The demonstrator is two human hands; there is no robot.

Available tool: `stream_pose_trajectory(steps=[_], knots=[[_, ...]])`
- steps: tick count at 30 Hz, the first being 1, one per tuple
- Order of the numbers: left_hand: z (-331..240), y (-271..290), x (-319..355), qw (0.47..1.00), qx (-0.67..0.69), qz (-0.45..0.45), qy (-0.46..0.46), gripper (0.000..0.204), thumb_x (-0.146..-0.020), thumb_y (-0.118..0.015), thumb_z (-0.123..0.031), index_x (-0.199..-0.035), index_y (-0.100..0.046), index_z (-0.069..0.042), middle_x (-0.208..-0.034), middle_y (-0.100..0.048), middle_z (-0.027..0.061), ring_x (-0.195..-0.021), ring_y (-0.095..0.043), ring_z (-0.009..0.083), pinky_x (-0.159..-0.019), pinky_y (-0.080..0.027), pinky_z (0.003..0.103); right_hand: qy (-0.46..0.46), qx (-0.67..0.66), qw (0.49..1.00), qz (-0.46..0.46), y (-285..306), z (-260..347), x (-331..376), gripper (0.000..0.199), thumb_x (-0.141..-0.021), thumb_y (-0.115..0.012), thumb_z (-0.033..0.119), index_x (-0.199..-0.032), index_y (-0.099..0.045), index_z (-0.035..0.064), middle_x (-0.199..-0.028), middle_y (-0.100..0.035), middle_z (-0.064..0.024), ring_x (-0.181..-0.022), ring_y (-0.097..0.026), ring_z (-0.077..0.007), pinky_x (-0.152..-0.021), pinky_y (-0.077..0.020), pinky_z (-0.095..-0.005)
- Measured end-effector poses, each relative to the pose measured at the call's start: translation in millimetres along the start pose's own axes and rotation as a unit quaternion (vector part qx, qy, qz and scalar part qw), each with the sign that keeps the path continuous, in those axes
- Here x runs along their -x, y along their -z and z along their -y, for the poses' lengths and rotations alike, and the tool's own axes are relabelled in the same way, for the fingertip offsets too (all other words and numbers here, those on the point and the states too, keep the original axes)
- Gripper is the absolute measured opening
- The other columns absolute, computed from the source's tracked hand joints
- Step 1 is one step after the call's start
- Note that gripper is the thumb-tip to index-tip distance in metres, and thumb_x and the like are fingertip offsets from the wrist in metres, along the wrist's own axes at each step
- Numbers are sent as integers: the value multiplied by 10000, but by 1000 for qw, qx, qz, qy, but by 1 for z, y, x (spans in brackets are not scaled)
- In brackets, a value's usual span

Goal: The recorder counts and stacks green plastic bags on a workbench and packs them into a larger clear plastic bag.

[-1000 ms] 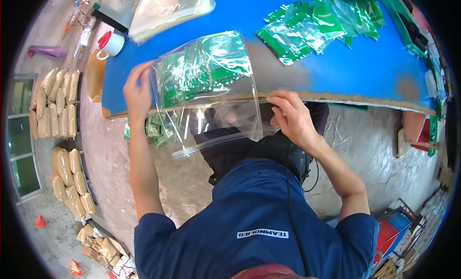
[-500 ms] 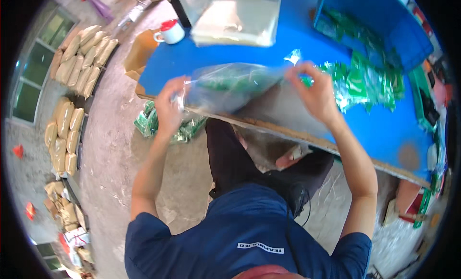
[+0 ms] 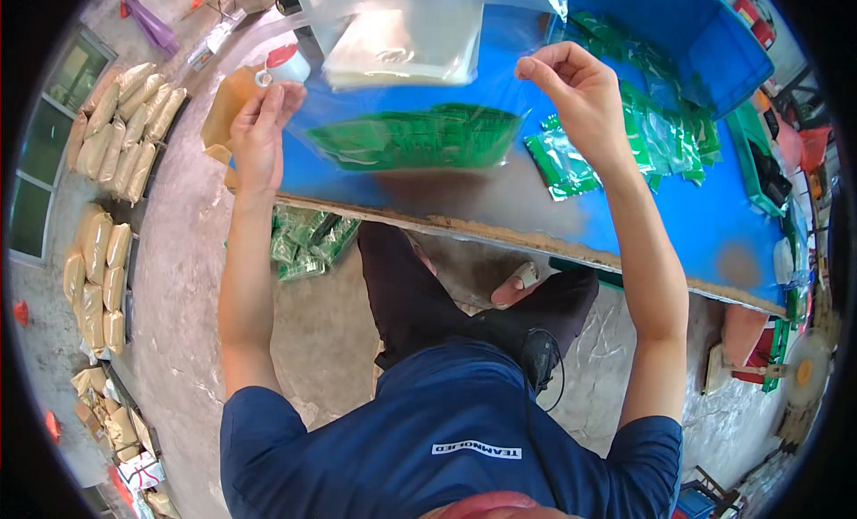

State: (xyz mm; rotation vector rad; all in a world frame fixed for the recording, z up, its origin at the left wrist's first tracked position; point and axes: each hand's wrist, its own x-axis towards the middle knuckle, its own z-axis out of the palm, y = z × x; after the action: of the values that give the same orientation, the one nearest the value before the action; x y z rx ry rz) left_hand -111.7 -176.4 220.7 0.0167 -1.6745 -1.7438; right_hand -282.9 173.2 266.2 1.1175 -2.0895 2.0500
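Observation:
A clear plastic bag (image 3: 511,91) is stretched between my two hands above the blue table's front edge. Green packets (image 3: 420,140) lie in a row in its lower part. My left hand (image 3: 261,140) has thumb and fingers closed on the bag's left side, near a white mug with a red top (image 3: 287,65). On the other side, my right hand (image 3: 585,95) pinches the bag's right side between thumb and forefinger. Just beyond the bag sits a stack of clear empty bags (image 3: 402,46). Loose green packets (image 3: 661,131) are spread to the right of my right hand.
A blue bin (image 3: 705,37) with green packets stands at the back right of the blue table (image 3: 687,242). Under the table's left part, wrapped green packs (image 3: 308,242) lie on the floor. A cardboard box (image 3: 230,113) stands at the left; tan sacks (image 3: 98,269) are piled farther left.
Both hands have moved up and away from me, the left also leftward, spreading the bag wider. The green packets inside now show more plainly.

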Motion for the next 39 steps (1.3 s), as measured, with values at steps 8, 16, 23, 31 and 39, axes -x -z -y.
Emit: stream_pose_trajectory(steps=[8,16,23,31,39], knots=[[12,-7,-32,984,142,49,95,263,-1030,-552,-231,-1133,-678,-25,-1086,-707,94,-1032,-658,181,-983,-491,328,-19,64,996,65,17,-7,-31,183,-904,-720,163,-920,-679,-15,-864,-712,-59,-803,-642,-92,-740,-518,-256],[-34,40,18,888,-121,365,250,396,-918,-693,-201,-1274,-629,-40,-1243,-653,135,-1174,-610,274,-1083,-433,396,-127,275,825,476,76,-33,107,189,-915,-638,165,-1023,-703,23,-985,-730,-138,-934,-698,-286,-860,-529,-394],[69,-98,68,804,-522,270,-92,521,-947,-637,-312,-1421,-520,-128,-1535,-380,174,-1389,-367,409,-1151,-259,548,-174,239,872,390,63,-30,140,241,-964,-609,230,-1036,-686,14,-948,-721,-168,-888,-703,-324,-801,-545,-404],[108,-139,90,737,-599,309,-52,552,-972,-569,-338,-1488,-440,-190,-1606,-265,160,-1465,-234,426,-1133,-162,688,36,449,890,73,152,-125,84,574,-831,-753,423,-1242,-612,47,-1306,-575,-229,-1216,-539,-405,-1010,-452,-465],[125,-139,50,817,-453,339,-109,352,-955,-571,-150,-1301,-612,-105,-1457,-501,126,-1393,-391,381,-1148,-303,477,-194,560,790,-155,272,-221,57,1008,-739,-620,786,-1492,-417,148,-1521,-364,-256,-1402,-344,-443,-1135,-291,-563]])
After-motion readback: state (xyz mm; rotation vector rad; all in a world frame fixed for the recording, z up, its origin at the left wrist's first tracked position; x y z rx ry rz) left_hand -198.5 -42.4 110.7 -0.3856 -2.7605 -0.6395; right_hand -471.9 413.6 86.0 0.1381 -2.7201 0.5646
